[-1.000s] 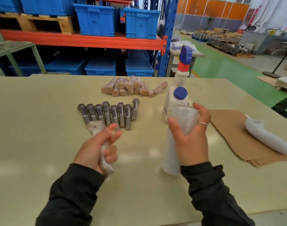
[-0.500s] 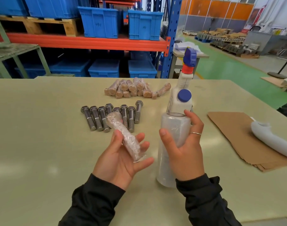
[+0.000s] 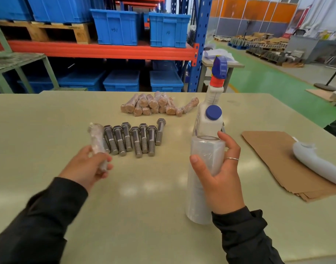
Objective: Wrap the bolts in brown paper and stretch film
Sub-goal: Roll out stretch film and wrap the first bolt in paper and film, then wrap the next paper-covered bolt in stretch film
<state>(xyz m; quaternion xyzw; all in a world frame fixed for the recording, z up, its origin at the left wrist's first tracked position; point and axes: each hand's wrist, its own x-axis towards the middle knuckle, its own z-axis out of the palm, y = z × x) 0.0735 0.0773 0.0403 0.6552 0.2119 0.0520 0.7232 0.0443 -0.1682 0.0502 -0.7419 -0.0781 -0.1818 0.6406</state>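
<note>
- A film-wrapped bolt point(image 3: 97, 139), somewhat blurred, is gripped in the left hand point(image 3: 87, 168), bare bolts point(image 3: 133, 139) just beyond.
- The stretch film roll point(image 3: 205, 168) is grasped upright by the right hand point(image 3: 220, 180).

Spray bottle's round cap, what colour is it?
Blue, seen in the head view.

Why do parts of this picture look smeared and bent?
Head view: the left hand and its film-wrapped bolt are motion-blurred; the right hand on the stretch film roll is sharper; ceiling lights glare off the table; the wide lens bends the edges.
</note>
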